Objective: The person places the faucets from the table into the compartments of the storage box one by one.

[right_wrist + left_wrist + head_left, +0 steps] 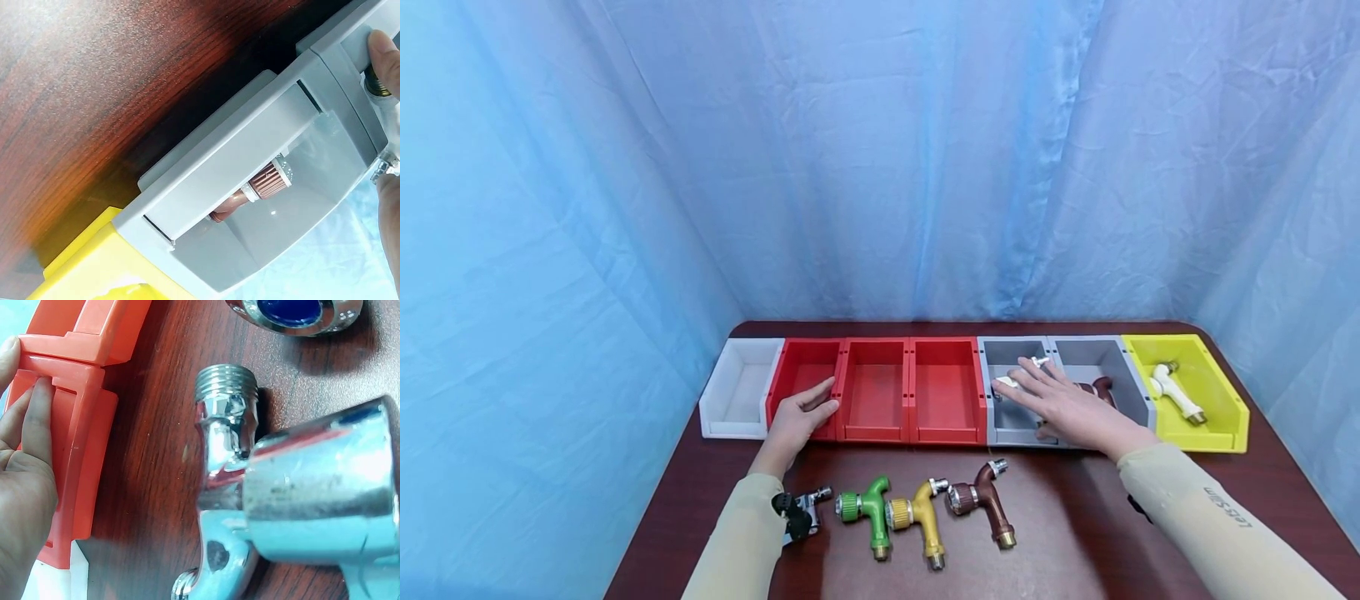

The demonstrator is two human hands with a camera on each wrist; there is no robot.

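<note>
My right hand reaches palm-down over the left grey bin, holding a white faucet mostly hidden under its fingers. The faucet's chrome spout pokes out past the fingers; in the right wrist view the thumb lies beside its brass thread. My left hand rests at the leftmost red bin, with extended fingers against its front part and the thumb near the divider. Below that hand, a chrome faucet lies on the table.
Green, yellow and brown faucets lie in front of the bins. Another brown faucet is in the right grey bin. The yellow bin holds a white faucet. A white bin ends the row at left.
</note>
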